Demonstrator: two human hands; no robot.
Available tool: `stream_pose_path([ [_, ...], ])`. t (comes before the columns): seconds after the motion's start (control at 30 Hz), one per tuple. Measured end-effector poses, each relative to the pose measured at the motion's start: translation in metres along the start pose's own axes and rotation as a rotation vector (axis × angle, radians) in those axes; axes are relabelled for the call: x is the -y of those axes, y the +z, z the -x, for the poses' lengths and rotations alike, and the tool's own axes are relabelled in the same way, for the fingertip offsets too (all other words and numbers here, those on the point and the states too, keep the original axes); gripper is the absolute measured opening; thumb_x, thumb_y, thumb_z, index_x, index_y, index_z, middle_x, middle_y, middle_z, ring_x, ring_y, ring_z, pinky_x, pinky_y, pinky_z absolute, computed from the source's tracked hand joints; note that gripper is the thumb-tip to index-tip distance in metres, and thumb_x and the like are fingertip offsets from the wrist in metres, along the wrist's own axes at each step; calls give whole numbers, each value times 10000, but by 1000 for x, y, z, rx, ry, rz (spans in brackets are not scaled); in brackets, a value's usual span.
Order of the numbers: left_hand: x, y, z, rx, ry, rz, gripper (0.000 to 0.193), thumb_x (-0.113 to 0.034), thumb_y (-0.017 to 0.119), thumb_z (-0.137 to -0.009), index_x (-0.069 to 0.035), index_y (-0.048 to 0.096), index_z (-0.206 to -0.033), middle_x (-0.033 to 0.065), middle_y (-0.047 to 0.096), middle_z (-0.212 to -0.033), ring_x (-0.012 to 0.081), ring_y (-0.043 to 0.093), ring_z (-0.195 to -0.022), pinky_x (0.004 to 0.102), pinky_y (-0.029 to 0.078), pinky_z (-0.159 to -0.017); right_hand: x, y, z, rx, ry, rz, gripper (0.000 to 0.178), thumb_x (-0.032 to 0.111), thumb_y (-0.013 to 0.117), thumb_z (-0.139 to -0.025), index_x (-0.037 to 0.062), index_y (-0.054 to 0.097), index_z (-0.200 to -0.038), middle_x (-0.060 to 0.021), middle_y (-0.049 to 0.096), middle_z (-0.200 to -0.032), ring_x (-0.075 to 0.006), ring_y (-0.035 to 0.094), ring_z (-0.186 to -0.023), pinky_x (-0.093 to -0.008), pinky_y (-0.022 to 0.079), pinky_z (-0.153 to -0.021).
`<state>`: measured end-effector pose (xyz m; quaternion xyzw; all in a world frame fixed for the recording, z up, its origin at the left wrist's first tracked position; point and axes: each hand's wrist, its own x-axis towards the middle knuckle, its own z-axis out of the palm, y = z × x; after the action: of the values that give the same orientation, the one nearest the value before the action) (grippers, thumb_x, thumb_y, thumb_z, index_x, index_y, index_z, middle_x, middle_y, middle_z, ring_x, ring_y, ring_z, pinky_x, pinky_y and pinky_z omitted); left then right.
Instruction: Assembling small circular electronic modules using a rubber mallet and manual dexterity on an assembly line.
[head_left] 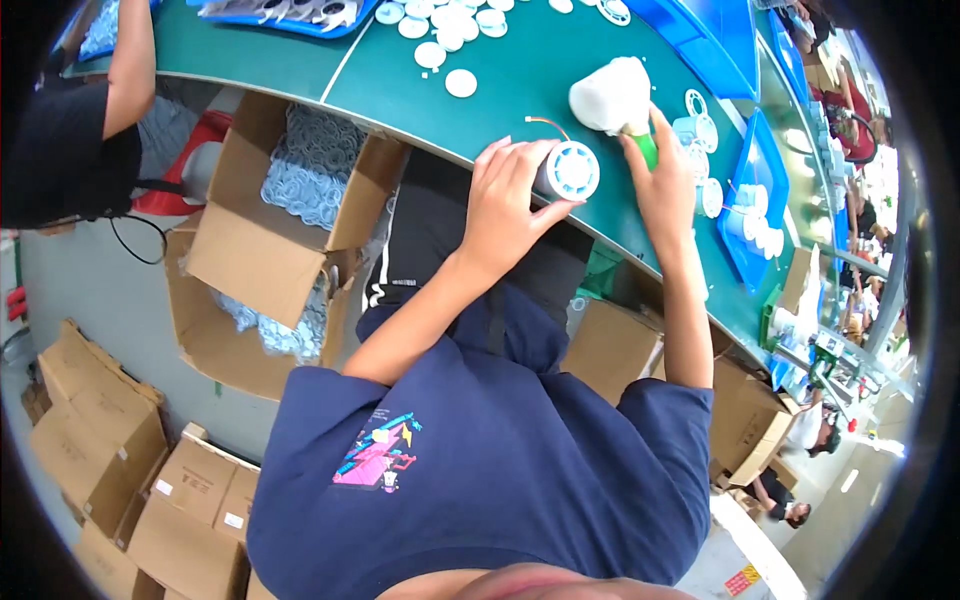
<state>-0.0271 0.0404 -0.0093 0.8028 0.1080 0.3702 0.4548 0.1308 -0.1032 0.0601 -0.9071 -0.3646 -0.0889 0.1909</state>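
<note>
My left hand (505, 205) is wrapped round the side of a short white cylindrical part (573, 172) at the table's near edge. Its slotted round end, with light blue gaps, faces up, and a thin reddish wire (545, 122) sticks out behind it. My right hand (665, 190) grips the green handle of a mallet-like tool (612, 95), whose bulky head looks wrapped in white. The head sits just beyond the cylinder, apart from it. Beside my right hand stand several similar white round parts (710, 198), partly hidden by the hand.
Several pale discs (461, 83) lie on the green table (400, 95). A blue tray (750, 255) with white parts stands at the right, and a larger blue bin (700, 45) behind. Cartons of light blue rings (300, 195) sit below left. Another person's arm (132, 70) is at far left.
</note>
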Motion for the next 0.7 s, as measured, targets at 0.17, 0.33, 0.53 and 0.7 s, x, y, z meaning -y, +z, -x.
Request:
stream_pose_path([
  [0.17,2,-8,4,2,27,-131,627,-281,895,-749,-60,605,-1259,119,670,-1249,328,617,-1183,498,407,-1090,44,6,14,-182,-157,-145,450,232,785,-886,22,624,-1251,-200,625,-1137,-409,608,-1085,-488,498,-924],
  [0.33,-21,1,9,0,88,5,680,-166,881,-733,-10,570,-1317,182,625,-1264,394,608,-1145,477,477,-983,71,-26,50,304,-81,-388,681,256,808,-861,91,528,-1460,-198,582,-1256,-420,644,-1045,-425,561,-858],
  [0.53,-31,0,-25,162,86,39,509,-157,851,-819,-20,612,-1247,170,617,-1260,357,623,-1123,432,503,-960,-17,-86,85,-493,174,-16,594,120,796,-893,-19,538,-1410,-175,606,-1297,-312,605,-1189,-422,499,-996],
  [0.7,-36,21,-29,212,-63,125,392,-114,806,-859,-17,639,-1201,168,656,-1140,353,640,-1068,440,509,-954,-160,-104,123,-611,725,209,636,325,722,-983,-26,503,-1465,-212,546,-1345,-346,588,-1219,-419,481,-1021],
])
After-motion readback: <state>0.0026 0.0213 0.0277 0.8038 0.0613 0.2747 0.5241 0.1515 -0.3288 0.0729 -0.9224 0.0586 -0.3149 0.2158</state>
